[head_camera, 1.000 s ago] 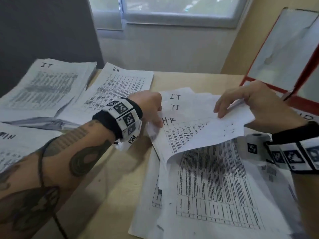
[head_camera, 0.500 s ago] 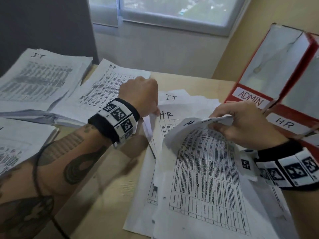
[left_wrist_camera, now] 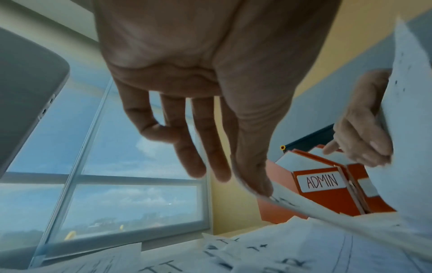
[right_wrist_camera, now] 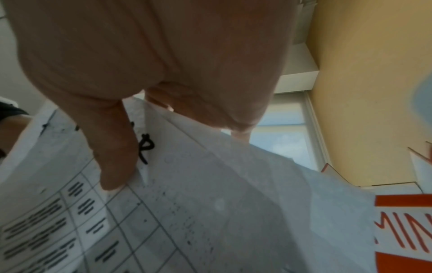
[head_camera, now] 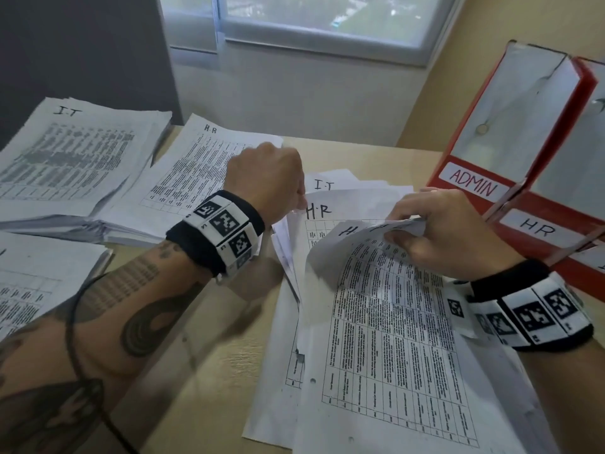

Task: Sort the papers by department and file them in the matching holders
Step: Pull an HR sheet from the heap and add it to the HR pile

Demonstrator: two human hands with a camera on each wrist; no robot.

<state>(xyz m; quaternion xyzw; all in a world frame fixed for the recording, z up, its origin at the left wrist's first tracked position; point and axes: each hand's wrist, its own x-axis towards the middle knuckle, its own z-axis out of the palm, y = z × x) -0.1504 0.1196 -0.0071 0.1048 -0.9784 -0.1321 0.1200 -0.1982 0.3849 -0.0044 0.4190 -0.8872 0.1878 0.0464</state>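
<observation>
Right hand (head_camera: pixel 458 237) curled its sheet (head_camera: pixel 393 322) down since earlier, top edge pinched.
Left hand (head_camera: pixel 271 185) probably pinches H.R sheet (head_camera: pixel 330 213) edge, nearer HR pile (head_camera: pixel 196 178) leftward.

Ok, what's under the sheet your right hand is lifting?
Under the lifted sheet lies another sheet headed H.R, and past it one headed I.T. Anything deeper in the stack is covered.

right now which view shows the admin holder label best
The head view: the ADMIN label reads whole and sharp on the red holder. The left wrist view also shows it whole but smaller. The right wrist view catches only its last letters at the edge.
</observation>
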